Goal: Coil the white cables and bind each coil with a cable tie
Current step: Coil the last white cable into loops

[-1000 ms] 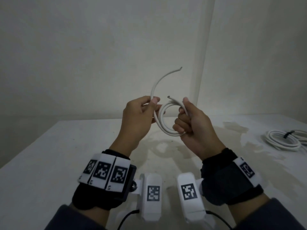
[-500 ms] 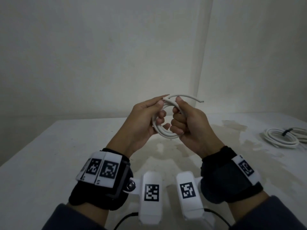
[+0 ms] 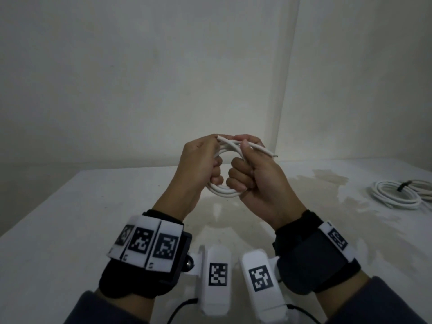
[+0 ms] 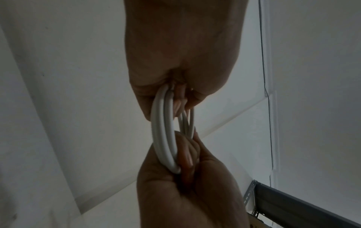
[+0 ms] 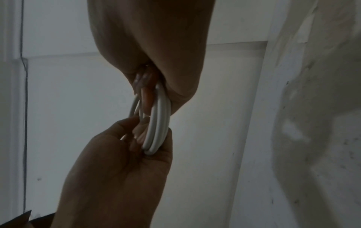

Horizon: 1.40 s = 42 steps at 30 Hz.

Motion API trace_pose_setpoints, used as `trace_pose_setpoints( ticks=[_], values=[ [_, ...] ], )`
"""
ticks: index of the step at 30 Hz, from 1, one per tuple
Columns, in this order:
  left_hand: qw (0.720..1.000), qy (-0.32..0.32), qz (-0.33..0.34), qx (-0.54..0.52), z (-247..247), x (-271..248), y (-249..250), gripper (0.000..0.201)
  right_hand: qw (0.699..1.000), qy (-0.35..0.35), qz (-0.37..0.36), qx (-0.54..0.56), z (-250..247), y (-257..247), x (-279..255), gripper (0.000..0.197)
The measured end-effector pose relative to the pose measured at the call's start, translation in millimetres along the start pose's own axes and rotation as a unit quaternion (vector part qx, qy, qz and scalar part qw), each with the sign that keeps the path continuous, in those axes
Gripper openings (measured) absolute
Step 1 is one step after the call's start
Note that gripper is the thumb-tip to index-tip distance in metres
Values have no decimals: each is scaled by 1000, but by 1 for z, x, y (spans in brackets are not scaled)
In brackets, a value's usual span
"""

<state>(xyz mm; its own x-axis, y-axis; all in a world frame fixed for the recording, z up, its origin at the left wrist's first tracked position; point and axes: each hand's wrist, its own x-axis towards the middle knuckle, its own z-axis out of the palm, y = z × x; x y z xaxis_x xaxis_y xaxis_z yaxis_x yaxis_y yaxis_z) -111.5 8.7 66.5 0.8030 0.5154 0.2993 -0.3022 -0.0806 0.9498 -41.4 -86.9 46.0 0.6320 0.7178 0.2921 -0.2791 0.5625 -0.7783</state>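
Your left hand (image 3: 198,164) and right hand (image 3: 254,176) both grip the white cable coil (image 3: 222,189) above the surface (image 3: 70,218).

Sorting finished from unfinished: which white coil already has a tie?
The coil on the table at far right; a dark tie crosses it. The coil in both hands shows none.

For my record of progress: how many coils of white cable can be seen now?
2. One coil is held above the table between the left hand and right hand. Another, bound coil lies on the table at far right; more may be out of frame.
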Motion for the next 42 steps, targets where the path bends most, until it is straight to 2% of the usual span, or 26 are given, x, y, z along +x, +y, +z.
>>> trace_pose_setpoints(
  ticks=[5,8,10,13,15,19,22,25,29,32,37,39,42],
  values=[
    [1000,5,-12,-27,5,-1,-5,24,1000,20,-1,0,-2,-1,-1,32],
    [999,21,-7,-40,5,0,-6,23,1000,12,8,21,2,-3,-1,27],
    [996,37,-25,-74,3,1,-5,21,997,-19,32,69,4,-6,-3,18],
    [988,72,-48,-130,-3,2,-2,17,988,-67,60,122,4,-11,-5,40],
    [987,91,-33,-128,-5,2,0,14,990,-63,58,109,3,-12,-4,45],
    [987,111,8,-118,-4,1,5,13,999,-17,41,12,3,-13,-2,31],
    [985,112,8,-131,-3,2,5,14,999,-3,28,21,4,-12,-1,26],
    [981,105,-11,-161,-2,3,2,15,999,25,7,27,4,-10,0,9],
    [980,98,-35,-172,-2,4,-2,17,991,58,-45,-111,0,-5,-2,11],
    [982,124,-32,-139,1,4,-4,15,975,79,-74,-192,-2,-4,-4,12],
    [982,149,-25,-116,8,2,-7,16,945,76,-117,-296,-3,-8,-6,19],
    [982,133,-29,-132,11,1,-7,15,925,88,-147,-339,-7,-11,-5,22],
    [981,76,-49,-173,16,-1,-6,10,900,123,-187,-374,-16,-15,-1,17]
  ],
)
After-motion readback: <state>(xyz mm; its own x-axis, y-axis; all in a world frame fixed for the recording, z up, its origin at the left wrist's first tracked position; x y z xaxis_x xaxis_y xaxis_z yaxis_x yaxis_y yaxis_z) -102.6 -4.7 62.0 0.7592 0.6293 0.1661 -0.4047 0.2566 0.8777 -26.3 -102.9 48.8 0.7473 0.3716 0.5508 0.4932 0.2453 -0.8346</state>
